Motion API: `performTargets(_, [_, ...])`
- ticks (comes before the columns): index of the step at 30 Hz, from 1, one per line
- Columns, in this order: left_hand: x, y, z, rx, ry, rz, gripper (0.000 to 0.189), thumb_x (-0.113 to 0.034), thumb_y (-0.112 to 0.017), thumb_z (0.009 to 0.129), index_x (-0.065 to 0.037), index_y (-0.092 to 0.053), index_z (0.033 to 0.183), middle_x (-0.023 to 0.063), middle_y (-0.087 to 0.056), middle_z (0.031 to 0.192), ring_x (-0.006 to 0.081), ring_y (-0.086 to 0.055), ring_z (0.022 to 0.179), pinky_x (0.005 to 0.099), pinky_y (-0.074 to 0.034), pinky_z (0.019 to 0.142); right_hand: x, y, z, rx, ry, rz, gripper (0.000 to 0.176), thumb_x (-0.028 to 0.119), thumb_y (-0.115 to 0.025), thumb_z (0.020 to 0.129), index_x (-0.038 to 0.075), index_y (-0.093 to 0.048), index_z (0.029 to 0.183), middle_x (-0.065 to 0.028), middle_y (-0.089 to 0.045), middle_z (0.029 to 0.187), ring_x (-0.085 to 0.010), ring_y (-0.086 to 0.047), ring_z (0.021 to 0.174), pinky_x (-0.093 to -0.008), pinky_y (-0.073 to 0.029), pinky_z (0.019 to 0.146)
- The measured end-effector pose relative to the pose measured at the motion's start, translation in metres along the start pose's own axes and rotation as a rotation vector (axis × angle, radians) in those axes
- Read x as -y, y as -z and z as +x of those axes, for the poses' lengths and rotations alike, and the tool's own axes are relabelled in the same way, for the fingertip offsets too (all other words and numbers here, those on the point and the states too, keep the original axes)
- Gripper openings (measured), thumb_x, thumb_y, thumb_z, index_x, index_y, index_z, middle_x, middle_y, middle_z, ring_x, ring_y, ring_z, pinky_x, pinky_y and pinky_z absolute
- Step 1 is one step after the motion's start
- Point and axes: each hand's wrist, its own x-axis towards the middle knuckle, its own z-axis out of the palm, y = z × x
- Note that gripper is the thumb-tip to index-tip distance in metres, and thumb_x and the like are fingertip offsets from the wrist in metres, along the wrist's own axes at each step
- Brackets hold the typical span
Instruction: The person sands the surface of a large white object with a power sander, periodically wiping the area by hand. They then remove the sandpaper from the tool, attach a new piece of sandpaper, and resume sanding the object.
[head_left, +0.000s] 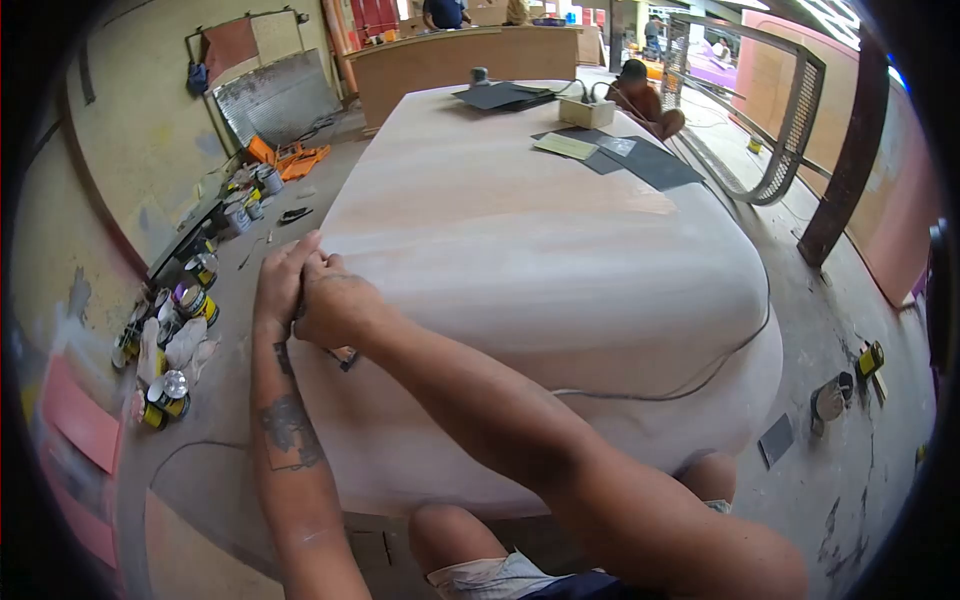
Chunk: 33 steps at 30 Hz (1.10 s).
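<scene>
We see both hands close together at the left edge of a large, pale, smooth-surfaced form [500, 240]. The left hand [278, 285] is nearly closed, its fingers bent and its thumb side uppermost, just beside that edge. The right hand [340, 303] reaches across from the right, its fingers curled in against the left ones, its back turned up towards us. How tight either grip is, and whether anything lies inside it, we cannot tell (the fingers and the edge hide the palms). A small dark object [346, 357] shows just below the right hand, too little of it for us to name.

The pale form lies directly in front of us, its long axis running away from our knees towards a brown wooden structure [460, 70] at the back. Its broad, rounded end faces us and slopes down; the far end looks narrower. Across its near end we see a thin cable [640, 398] that climbs the right side. Farther up, dark sheets [655, 165], a yellowish sheet [566, 147] and a small open box [586, 111] rest on top.
</scene>
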Motion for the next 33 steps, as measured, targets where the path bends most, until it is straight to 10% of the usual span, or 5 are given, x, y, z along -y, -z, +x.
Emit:
performTargets(10, [-0.054,-0.288,0.007,0.371,-0.113,0.176,0.044,-0.038,-0.068,0.101,0.004,-0.078,0.099,0.0151,-0.078,0.088,0.0183,-0.07,0.077,0.035,-0.057,0.081,-0.125,0.181,-0.178,-0.23,-0.324,-0.062,0.085,0.036,-0.086,0.076,-0.01,-0.05,0.138,-0.0346,-0.066,0.125,-0.0461,-0.066,0.12,-0.0472,-0.054,0.105])
performTargets(11, [-0.056,-0.323,0.006,0.394,-0.403,0.315,0.039,-0.035,-0.068,0.1,0.003,-0.079,0.103,0.0167,-0.076,0.084,0.0188,-0.069,0.076,0.0372,-0.057,0.078,-0.163,0.189,-0.196,-0.312,-0.238,-0.076,0.084,0.031,-0.086,0.077,-0.005,-0.048,0.142,-0.0297,-0.069,0.12,-0.038,-0.071,0.111,-0.0458,-0.058,0.096])
performTargets(16, [-0.136,-0.468,-0.042,0.515,-0.157,0.505,0.044,-0.044,-0.074,0.092,-0.001,-0.082,0.099,0.0213,-0.079,0.098,0.0313,-0.077,0.095,0.0406,-0.058,0.09,-0.188,0.269,-0.312,-0.427,-0.326,0.485,0.078,0.03,-0.082,0.086,0.006,-0.044,0.15,-0.005,-0.066,0.09,-0.0097,-0.061,0.062,-0.0246,-0.049,0.047])
performTargets(25, [-0.139,-0.559,-0.063,0.49,-0.218,0.207,0.051,-0.048,-0.07,0.094,0.001,-0.08,0.1,0.0255,-0.078,0.104,0.0385,-0.076,0.103,0.0442,-0.058,0.097,-0.211,0.321,-0.363,-0.542,-0.402,0.262,0.074,0.019,-0.083,0.081,-0.003,-0.049,0.143,-0.0108,-0.072,0.107,-0.0158,-0.071,0.083,-0.0307,-0.058,0.07])
performTargets(33, [-0.106,-0.459,-0.028,0.352,-0.229,0.127,0.052,-0.049,-0.072,0.093,0.003,-0.078,0.093,0.0288,-0.076,0.096,0.0402,-0.077,0.096,0.0457,-0.059,0.09,-0.188,0.275,-0.28,-0.388,-0.322,0.284,0.083,0.016,-0.085,0.078,-0.002,-0.045,0.149,-0.0175,-0.069,0.123,-0.027,-0.069,0.113,-0.0398,-0.057,0.095])
